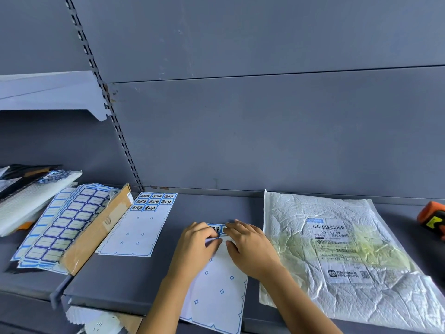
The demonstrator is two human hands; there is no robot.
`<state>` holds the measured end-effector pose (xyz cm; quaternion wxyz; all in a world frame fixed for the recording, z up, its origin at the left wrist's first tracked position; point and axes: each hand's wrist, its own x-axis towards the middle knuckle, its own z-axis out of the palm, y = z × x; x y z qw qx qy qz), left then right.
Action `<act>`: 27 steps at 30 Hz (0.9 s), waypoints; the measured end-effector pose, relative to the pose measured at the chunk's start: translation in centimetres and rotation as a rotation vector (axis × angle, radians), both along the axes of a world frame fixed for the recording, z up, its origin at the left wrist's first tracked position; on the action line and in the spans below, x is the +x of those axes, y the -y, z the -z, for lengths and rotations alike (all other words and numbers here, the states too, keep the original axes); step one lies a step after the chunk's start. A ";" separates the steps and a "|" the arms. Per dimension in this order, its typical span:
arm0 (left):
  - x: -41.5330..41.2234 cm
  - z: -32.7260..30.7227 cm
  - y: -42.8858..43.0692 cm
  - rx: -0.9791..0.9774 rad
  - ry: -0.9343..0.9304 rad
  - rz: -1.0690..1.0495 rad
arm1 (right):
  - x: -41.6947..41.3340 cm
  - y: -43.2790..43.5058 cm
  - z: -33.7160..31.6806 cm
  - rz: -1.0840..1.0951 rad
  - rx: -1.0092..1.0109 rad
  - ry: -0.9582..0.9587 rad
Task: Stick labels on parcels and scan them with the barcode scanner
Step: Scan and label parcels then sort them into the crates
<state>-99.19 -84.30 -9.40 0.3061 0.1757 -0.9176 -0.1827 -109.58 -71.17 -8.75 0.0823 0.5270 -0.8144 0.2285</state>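
Sticker sheet (pixel 154 202) labels read 退回件; shipping label (pixel 333 233) on parcel (pixel 301 213) shows 661-C1 69.

Grey shelf (pixel 125 278) bears label sheets (pixel 138 229), a parcel (pixel 301 237) and a scanner (pixel 433 219).

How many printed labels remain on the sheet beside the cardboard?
8 labels on that sheet: three in the top row, three in the second, two at the third's left. None seem hidden.
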 end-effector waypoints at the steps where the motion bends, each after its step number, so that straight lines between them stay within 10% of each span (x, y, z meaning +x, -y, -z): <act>1: 0.1 -0.1 -0.1 -0.012 0.004 -0.009 | 0.0 0.0 0.0 -0.004 -0.006 0.001; 27: 0.4 -1.4 -0.9 0.281 -0.044 -0.152 | -0.2 0.3 0.9 -0.082 -0.067 -0.127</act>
